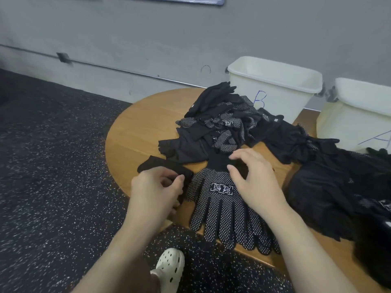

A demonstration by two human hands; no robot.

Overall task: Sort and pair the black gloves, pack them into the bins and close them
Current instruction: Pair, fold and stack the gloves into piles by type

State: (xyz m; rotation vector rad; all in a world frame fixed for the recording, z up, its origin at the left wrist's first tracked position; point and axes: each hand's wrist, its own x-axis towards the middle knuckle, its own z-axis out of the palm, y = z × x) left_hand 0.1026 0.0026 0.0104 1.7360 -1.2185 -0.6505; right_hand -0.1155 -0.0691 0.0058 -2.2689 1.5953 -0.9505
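A dotted glove [222,210] is laid flat at the near edge of the round wooden table [135,132], fingers pointing toward the person, w/ a white printed label on its back. Its black cuff is pinched by the right hand [251,176], thumb and forefinger curled onto the fabric. A plain black glove [160,166] is gripped by the left hand [157,189], fingers curled round its edge; it lies just left of the dotted one, partly over the table edge. The two hands are kept apart, each on its own glove.

Behind them a heap of gloves [224,123] is piled mid-table, dotted & plain mixed. More black gloves [330,182] are spread to the right. Two white bins are stood at the back by the wall: bin B [275,89] and bin A [359,115], both open, no lids seen. A white clog [170,269] is seen on the speckled floor [53,166] below.
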